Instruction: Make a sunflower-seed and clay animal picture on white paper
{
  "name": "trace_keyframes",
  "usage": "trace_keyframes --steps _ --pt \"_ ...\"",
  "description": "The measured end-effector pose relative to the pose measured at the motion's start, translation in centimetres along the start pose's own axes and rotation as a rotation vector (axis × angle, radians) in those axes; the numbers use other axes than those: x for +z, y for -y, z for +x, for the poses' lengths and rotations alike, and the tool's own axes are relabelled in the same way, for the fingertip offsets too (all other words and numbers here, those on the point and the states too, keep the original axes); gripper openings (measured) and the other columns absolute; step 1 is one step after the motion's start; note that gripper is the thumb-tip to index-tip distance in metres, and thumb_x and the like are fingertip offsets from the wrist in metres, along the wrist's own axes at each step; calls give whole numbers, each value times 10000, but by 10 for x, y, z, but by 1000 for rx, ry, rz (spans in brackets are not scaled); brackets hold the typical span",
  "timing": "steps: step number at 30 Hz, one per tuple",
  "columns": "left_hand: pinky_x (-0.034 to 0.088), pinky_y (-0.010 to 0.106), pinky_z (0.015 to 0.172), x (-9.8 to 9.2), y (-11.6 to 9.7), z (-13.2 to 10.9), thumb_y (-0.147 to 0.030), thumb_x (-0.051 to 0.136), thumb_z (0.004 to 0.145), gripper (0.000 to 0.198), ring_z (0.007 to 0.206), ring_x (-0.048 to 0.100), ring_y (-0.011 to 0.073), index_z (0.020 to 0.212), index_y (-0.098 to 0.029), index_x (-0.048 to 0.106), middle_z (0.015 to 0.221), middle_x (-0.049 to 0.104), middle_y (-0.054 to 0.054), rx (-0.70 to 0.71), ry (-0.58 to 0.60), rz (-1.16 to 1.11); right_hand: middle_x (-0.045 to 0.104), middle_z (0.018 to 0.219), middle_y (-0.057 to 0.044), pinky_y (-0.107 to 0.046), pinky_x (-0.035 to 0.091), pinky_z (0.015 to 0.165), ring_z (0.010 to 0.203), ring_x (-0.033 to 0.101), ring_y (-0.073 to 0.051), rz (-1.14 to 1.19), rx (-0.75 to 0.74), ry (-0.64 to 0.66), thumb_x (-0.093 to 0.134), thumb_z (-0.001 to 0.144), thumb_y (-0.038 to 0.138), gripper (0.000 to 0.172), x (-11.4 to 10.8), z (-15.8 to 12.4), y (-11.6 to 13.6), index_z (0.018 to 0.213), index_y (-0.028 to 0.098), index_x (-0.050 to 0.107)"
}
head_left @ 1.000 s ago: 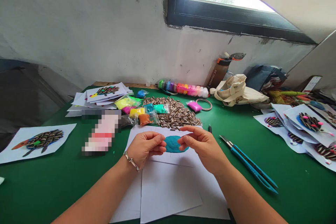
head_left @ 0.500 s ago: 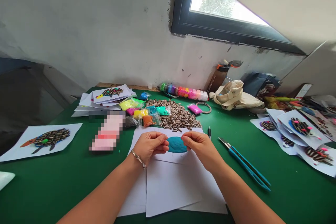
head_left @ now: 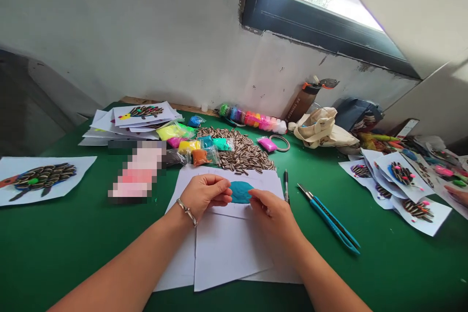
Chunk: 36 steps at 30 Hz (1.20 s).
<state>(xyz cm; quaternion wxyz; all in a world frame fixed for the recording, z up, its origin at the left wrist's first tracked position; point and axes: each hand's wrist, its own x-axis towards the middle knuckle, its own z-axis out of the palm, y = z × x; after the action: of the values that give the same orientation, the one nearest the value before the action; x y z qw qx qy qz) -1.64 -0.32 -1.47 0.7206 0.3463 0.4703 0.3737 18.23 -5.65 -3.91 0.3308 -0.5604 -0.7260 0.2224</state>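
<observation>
Between my two hands is a flattened oval of blue modelling clay (head_left: 240,192), held above sheets of white paper (head_left: 232,258). My left hand (head_left: 208,191), with a bracelet at the wrist, pinches its left end between thumb and fingers. At the right end, my right hand (head_left: 272,209) grips the edge with thumb and forefinger, the other fingers curled under. Just beyond the paper lies a heap of striped sunflower seeds (head_left: 246,153). Bags of coloured clay (head_left: 188,146) sit left of the heap.
Blue tweezers (head_left: 334,224) and a pen (head_left: 286,186) lie to the right. Seed-covered pictures (head_left: 46,180) are at left, with more in stacks (head_left: 404,175) at right. A bottle (head_left: 303,100) and a cloth bag (head_left: 318,126) stand by the wall. Another person's hand (head_left: 457,195) shows at the right edge.
The view has shifted to the right and slightly downward. My right hand has changed its grip along the clay's right edge, its fingers now lower. Another person's hand has come into view.
</observation>
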Motion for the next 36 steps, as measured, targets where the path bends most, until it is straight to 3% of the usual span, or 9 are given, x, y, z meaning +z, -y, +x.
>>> trace_keyframes --steps 4,11,19,26,36 --pt "534 244 535 0 1 1 -438 879 474 456 530 640 135 726 -125 664 626 694 37 -8 4 -2 639 772 -46 -295 431 627 707 574 -186 -113 -31 66 477 870 189 216 2 -1 3 864 214 692" --pt "535 243 530 1 0 -1 -385 865 529 379 524 640 137 719 -123 667 620 694 38 -15 -7 -6 618 846 -63 -305 460 685 811 574 -198 -184 -90 56 470 892 188 217 5 -5 -1 914 216 684" --pt "524 215 507 2 0 0 -336 834 603 291 512 640 123 709 -123 665 614 692 31 -8 -1 -9 609 781 -50 -303 443 653 756 546 -186 -278 -200 9 486 879 151 213 9 -5 -5 874 201 694" --pt "529 216 508 1 0 0 -324 823 617 277 512 643 124 710 -121 659 614 692 31 -10 9 -6 634 790 -49 -282 448 650 744 563 -173 -200 -170 23 501 869 156 197 0 -6 1 931 197 684" --pt "535 241 549 1 1 1 -341 819 630 275 532 647 129 722 -134 662 633 692 28 -27 15 33 636 757 -36 -256 424 614 710 566 -166 -216 -146 74 494 877 151 196 0 -7 -13 915 202 679"
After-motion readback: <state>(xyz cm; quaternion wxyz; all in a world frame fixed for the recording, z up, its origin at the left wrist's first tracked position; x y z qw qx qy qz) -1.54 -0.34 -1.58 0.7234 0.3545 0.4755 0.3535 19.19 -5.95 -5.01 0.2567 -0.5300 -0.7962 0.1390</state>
